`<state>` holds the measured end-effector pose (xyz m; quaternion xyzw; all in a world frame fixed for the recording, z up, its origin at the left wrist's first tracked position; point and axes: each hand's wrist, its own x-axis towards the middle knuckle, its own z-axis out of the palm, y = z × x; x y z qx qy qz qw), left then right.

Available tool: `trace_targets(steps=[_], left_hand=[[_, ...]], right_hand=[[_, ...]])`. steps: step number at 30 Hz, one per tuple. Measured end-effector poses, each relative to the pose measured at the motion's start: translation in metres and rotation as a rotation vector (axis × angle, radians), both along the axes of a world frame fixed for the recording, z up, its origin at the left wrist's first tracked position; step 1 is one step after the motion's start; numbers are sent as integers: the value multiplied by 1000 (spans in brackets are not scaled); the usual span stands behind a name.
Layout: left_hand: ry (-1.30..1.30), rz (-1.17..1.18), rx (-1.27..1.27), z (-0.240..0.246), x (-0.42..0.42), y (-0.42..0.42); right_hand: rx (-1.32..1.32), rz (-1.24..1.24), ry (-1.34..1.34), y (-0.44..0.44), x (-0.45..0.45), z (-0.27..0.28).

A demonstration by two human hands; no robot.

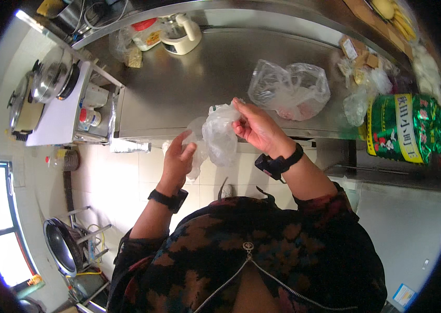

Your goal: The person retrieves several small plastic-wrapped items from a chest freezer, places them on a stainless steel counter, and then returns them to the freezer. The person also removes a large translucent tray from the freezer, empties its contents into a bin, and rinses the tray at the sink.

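Note:
Just in front of the counter edge, my right hand (261,127) pinches the top of a crumpled, translucent plastic bag (220,137) that hangs down. Thin plastic film (197,160) shows on both sides of my left hand (177,162), whose thumb and fingers are around it. Whether that film belongs to the same bag, I cannot tell. Beyond my right hand, a clear plastic bag (289,88) with something pinkish in its bottom lies on the stainless steel counter (165,98).
A green bag with writing (404,127) stands at the counter's right end, near small plastic bags (357,105). At the back left are a cream appliance (183,37) and a red-lidded jar (148,33). A side shelf (56,121) holds a lidded metal pot (50,78).

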<state>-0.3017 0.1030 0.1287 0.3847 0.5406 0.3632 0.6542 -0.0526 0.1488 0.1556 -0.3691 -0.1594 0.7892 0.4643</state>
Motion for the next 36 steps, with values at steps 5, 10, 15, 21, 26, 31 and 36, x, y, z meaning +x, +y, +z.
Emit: trace_targets(steps=[5, 10, 15, 21, 26, 31, 36], left_hand=[[392, -38, 228, -18, 20, 32], [139, 233, 25, -14, 13, 54], [195, 341, -115, 1, 9, 39], [253, 313, -3, -3, 42, 40], [275, 285, 145, -3, 50, 38], [312, 273, 65, -8, 38, 44], [164, 381, 83, -13, 22, 50]], right_hand=[[25, 218, -133, 24, -24, -11], [288, 206, -540, 57, 4, -24], [493, 102, -957, 87, 40, -28], [1006, -69, -1385, 82, 31, -1], [1312, 231, -1071, 79, 4, 8], [1395, 833, -1165, 89, -18, -12], [843, 1124, -1516, 96, 25, -11]])
